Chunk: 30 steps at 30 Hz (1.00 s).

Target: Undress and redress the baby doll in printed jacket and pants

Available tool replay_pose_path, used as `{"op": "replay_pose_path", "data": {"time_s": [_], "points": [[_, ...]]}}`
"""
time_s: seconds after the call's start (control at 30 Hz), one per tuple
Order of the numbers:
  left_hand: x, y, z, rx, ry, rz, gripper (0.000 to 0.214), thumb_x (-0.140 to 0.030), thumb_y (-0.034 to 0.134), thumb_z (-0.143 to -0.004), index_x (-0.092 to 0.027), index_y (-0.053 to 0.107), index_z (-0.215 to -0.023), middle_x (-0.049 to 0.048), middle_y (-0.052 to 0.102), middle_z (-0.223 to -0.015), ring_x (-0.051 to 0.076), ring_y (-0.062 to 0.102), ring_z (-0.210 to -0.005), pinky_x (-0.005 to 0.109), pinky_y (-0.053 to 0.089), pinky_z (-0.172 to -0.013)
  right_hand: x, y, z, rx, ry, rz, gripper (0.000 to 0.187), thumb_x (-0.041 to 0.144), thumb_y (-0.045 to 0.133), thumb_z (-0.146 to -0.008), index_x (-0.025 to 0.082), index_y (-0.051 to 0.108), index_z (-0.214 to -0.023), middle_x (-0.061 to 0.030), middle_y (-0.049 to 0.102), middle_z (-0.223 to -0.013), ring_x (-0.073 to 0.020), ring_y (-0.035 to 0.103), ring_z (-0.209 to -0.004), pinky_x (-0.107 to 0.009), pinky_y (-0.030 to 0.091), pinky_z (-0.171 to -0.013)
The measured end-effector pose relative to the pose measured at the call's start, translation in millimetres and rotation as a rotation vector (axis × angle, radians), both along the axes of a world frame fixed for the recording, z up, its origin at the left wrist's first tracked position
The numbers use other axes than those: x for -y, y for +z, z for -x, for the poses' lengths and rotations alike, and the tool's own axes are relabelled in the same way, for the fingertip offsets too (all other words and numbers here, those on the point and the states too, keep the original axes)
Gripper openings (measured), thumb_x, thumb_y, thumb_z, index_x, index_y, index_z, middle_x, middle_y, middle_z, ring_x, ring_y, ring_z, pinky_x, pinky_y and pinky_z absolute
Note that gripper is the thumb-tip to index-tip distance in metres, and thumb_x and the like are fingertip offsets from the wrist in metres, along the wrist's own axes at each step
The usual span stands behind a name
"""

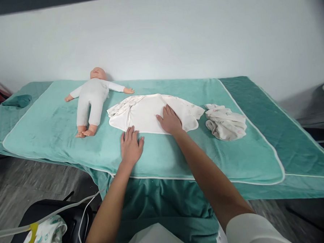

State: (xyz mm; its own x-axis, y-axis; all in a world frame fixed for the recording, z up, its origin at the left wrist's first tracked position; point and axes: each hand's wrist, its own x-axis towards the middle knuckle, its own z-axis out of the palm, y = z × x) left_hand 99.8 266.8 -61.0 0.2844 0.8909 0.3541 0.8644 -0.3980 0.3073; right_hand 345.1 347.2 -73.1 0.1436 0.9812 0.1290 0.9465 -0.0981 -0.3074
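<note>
- I see the white garment [147,115] spread at frame centre, apparently to keep it flat.
- Right hand [170,121], open and empty, rests on it, seemingly steadying it.
- Left hand [131,146], fingers parted, holds nothing at its lower edge.

The garment [148,116] at centre is plain white, with a small print on its sleeves. The crumpled cloth [226,125] at right is white with scattered small pink and dark marks. The doll's suit [93,89] at far left is solid white. The mat [50,123] is light teal, edged in white; the bed cover [259,120] is darker teal. The near-left chair [72,220] is black.
</note>
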Motion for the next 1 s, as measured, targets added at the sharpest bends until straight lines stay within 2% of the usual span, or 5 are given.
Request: {"op": "replay_pose_path", "data": {"time_s": [0.53,0.8,1.0], "points": [[0,-0.9,-1,-0.008,0.0,-0.008,0.038,-0.041,0.044,-0.104,-0.02,0.059,-0.133,0.0126,0.053,-0.159,0.028,0.043,-0.153,0.054,0.029,-0.128,12,2.0,6,0.051,-0.01,0.022,0.077,0.052,0.028,-0.107,-0.001,0.032,-0.162,-0.0225,0.023,-0.173,-0.0327,0.023,-0.162,-0.048,0.024,-0.131],[0,-1.2,0,-0.001,0.003,0.002,0.039,-0.041,0.045,-0.104,-0.021,0.059,-0.134,0.0127,0.053,-0.159,0.029,0.043,-0.153,0.055,0.029,-0.128,20,-2.9,9,0.055,0.012,-0.036,0.075,0.053,0.026,-0.107,0.002,0.036,-0.16,-0.0222,0.027,-0.171,-0.0333,0.024,-0.161,-0.051,0.027,-0.129],[0,-0.9,-1,-0.008,0.008,0.003,0.039,-0.041,0.044,-0.104,-0.021,0.058,-0.135,0.0118,0.053,-0.159,0.028,0.043,-0.153,0.055,0.03,-0.128,26,2.0,13,0.079,0.015,-0.02,0.074,0.051,0.028,-0.107,0.0,0.036,-0.16,-0.021,0.027,-0.172,-0.0337,0.025,-0.161,-0.05,0.028,-0.129]]}}
